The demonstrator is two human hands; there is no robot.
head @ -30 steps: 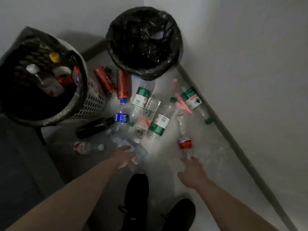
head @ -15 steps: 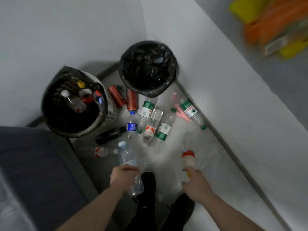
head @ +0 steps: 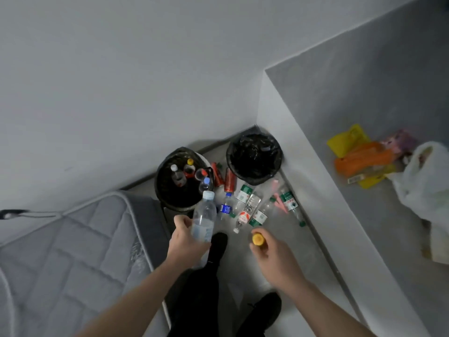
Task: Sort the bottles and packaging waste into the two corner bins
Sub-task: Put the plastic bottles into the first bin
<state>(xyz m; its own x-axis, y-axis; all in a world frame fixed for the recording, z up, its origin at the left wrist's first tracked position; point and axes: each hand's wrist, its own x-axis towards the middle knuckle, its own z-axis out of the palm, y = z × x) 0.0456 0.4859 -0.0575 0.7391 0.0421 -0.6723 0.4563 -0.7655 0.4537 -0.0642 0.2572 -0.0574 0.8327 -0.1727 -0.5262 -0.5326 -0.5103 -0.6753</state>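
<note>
Two hands, one bottle apiece, above floor litter by two corner bins.

Left hand [head: 185, 235]: fingers wrapped shut around clear water bottle [head: 203, 218], pale-blue cap up. Right hand [head: 273, 255]: fingers curled closed on yellow-capped bottle [head: 257, 239], body hidden in fist. Mesh bin [head: 170, 190] beside mattress [head: 73, 244], several bottles inside. Black-lined bin [head: 254, 158] in corner. Between and before bins: red cans [head: 229, 182], green-label bottles [head: 258, 215], pink wrappers [head: 278, 199]. Black shoes [head: 263, 310] below.

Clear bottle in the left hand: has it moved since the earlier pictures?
Yes. The clear bottle was lying on the floor near the other bottles; now the left hand holds it lifted, its cap overlapping the mesh bin.
</note>
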